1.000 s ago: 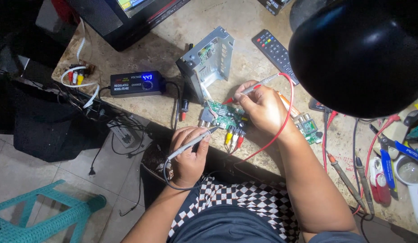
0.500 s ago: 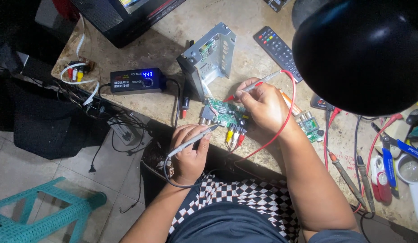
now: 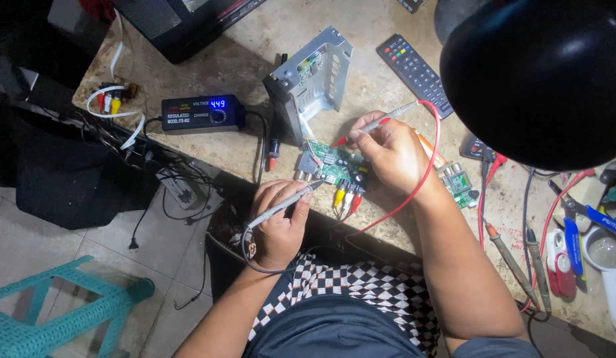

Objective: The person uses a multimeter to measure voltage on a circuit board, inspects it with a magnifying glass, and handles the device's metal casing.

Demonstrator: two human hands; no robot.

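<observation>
A small green circuit board lies at the workbench's front edge, with yellow, white and red plugs hanging from it. My left hand grips a grey test probe whose tip points up at the board's left corner. My right hand rests over the board's right side and holds a red-tipped probe angled down at the board. A red lead loops from it around my wrist.
An open metal chassis stands behind the board. A black power supply with a lit blue display sits left, a remote control right. A black lamp shade covers the upper right. Hand tools lie far right; a teal stool stands on the floor.
Both hands stay on the board with only slight shifts; the red probe in my right hand has tilted a little. The camera view has drifted slightly.
</observation>
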